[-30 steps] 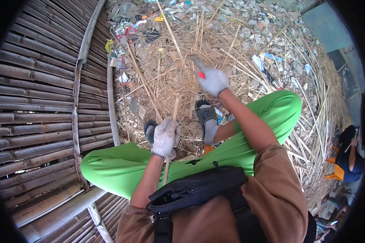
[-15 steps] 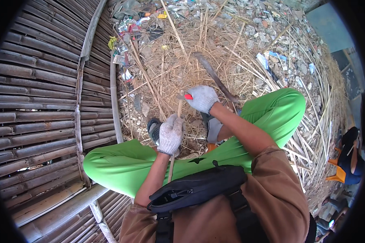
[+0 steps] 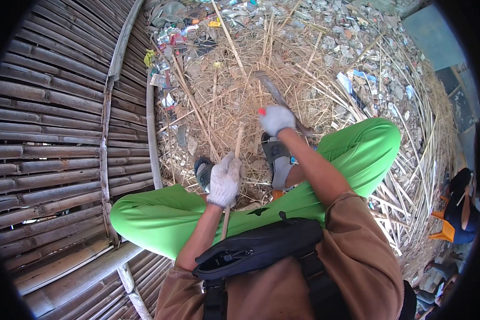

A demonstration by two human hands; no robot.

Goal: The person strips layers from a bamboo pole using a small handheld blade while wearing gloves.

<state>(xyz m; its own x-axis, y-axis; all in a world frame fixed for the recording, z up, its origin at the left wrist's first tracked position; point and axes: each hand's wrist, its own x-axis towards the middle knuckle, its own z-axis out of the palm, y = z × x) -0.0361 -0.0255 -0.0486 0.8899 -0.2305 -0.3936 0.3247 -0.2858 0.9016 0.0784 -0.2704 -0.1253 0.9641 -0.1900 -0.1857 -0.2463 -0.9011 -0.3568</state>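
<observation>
Two hands are recorded, both in white knit gloves. The left hand (image 3: pixel 224 180) is closed around one thin bamboo stick (image 3: pixel 238 143), which is held near upright between the knees; its upper end rises above the glove and its lower part runs down past the wrist. The right hand (image 3: pixel 275 118) is closed on the handle of one long knife (image 3: pixel 276 96), whose grey blade points up and away over the straw. The right hand is seen just beside the top of the stick; contact between blade and stick cannot be determined.

Two legs in bright green trousers (image 3: pixel 160 216) are counted, bent outward to either side. Two feet in grey sandals (image 3: pixel 276 156) are seen on the ground between them, the left one partly hidden behind the left hand. One black pouch (image 3: pixel 261 248) is strapped across the chest over a brown shirt (image 3: pixel 352 261).

The ground ahead is covered by a heap of dry straw and split cane (image 3: pixel 218 96), too many pieces to count. Scattered litter (image 3: pixel 168 40) is noted along the far edge. To the left, one woven bamboo panel (image 3: pixel 53 133) of many horizontal slats is recorded, bordered by a curved pole. At the right rim, one other person (image 3: pixel 463 205) is seen seated near an orange stool (image 3: pixel 447 230), well apart from the work.
</observation>
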